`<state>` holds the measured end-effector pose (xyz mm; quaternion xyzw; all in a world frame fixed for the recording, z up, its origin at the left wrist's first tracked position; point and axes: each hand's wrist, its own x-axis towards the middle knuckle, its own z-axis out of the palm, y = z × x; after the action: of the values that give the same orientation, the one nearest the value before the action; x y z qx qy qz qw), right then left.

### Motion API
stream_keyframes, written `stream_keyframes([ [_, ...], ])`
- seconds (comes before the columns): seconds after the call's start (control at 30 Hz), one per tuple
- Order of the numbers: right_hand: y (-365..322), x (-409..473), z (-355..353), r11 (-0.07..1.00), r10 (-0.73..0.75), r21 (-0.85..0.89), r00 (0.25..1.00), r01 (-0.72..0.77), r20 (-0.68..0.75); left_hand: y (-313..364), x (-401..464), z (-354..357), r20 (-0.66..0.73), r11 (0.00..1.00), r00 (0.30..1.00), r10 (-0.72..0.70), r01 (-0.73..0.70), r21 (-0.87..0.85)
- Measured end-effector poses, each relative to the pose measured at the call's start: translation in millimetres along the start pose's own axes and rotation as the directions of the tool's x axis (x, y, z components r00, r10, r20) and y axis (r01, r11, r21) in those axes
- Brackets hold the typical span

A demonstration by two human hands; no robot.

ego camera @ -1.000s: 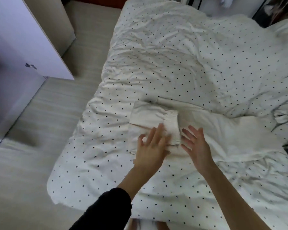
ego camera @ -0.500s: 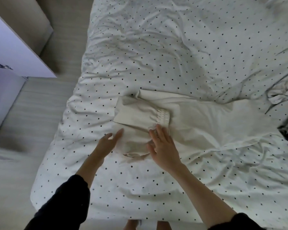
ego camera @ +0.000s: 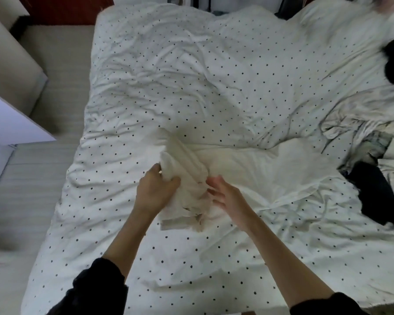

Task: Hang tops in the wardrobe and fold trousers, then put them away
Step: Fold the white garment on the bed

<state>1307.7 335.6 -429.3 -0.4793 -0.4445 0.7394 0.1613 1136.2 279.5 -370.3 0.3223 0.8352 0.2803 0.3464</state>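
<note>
Trousers (ego camera: pixel 187 178), cream and creased, lie partly folded on the dotted duvet (ego camera: pixel 214 87), the bunched end toward its left edge and the rest spread flat to the right. Your left hand (ego camera: pixel 156 192) grasps that bunched end with thumb and fingers around the cloth; your right hand (ego camera: pixel 228 196) touches it with fingers loosely spread. Dark clothes (ego camera: pixel 378 196) sit at the duvet's right edge, pale flooring (ego camera: pixel 32 178) beyond its left.

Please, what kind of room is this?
Most likely a bedroom at home. A bed with a dotted duvet fills the view, clothes lie at its right edge, and a white cupboard door stands at the left.
</note>
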Motion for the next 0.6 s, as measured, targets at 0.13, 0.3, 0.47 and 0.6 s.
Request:
stream_keyframes([
  [0.13, -25, -7, -65, 0.991, -0.006, 0.134, 1.0, 0.006, -0.002, 57, -18, 59, 0.184, 0.983, 0.976, 0.114, -0.138, 0.124],
  [0.3, -34, 0, -145, 0.997, -0.008, 0.072, 0.995, 0.001, 0.103, 91, -23, 137, 0.277, 0.979, 0.944, 0.181, -0.201, 0.045],
  [0.47, -11, 18, -176, 0.996, -0.03, -0.076, 0.996, 0.036, 0.079, 53, -16, 148, -0.111, 0.998, 0.992, 0.064, -0.063, 0.016],
  [0.6, -3, 34, -175, 0.882, -0.148, -0.471, 0.96, 0.019, -0.239, 15, -15, 136, -0.227, 0.997, 0.973, -0.033, 0.048, 0.062],
])
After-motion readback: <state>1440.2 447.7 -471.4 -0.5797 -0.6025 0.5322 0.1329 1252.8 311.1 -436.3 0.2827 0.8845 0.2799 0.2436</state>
